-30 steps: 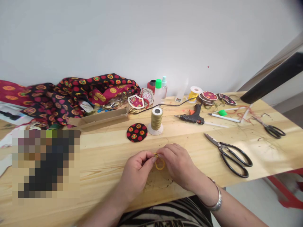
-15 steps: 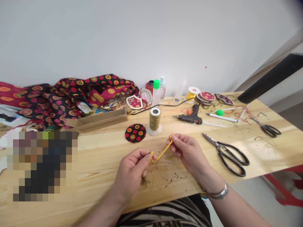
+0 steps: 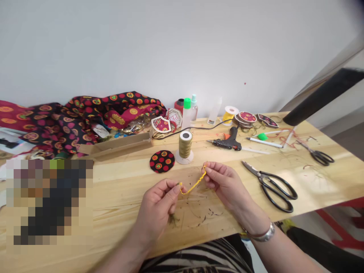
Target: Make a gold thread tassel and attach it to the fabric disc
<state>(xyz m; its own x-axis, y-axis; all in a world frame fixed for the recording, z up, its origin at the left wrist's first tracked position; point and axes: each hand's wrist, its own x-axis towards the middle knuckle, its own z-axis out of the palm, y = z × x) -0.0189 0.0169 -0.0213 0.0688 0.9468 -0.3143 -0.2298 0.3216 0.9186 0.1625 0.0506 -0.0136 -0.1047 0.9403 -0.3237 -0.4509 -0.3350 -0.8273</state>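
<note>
A thin twisted yellow cord (image 3: 193, 187) hangs in a slack curve between my two hands, above the wooden table. My left hand (image 3: 159, 201) pinches one end between thumb and forefinger. The other end is pinched by my right hand (image 3: 223, 180), which is held slightly higher and wears a silver bracelet at the wrist. Just beyond the hands stand a spool of olive thread (image 3: 185, 146) and a round patterned fabric disc (image 3: 162, 162). Large black-handled scissors (image 3: 274, 187) lie to the right of my right hand.
A glue gun (image 3: 227, 141), a green-capped bottle (image 3: 187, 113) and a yellow cord spool (image 3: 229, 115) are farther back. Patterned cloth (image 3: 65, 121) and a long cardboard box (image 3: 122, 146) occupy the left. Smaller scissors (image 3: 318, 154) lie at the right. Thread scraps litter the table.
Both hands keep their pinch on the cord and have barely moved. The view has shifted slightly. A dark shape has appeared at the lower right, below the table edge.
</note>
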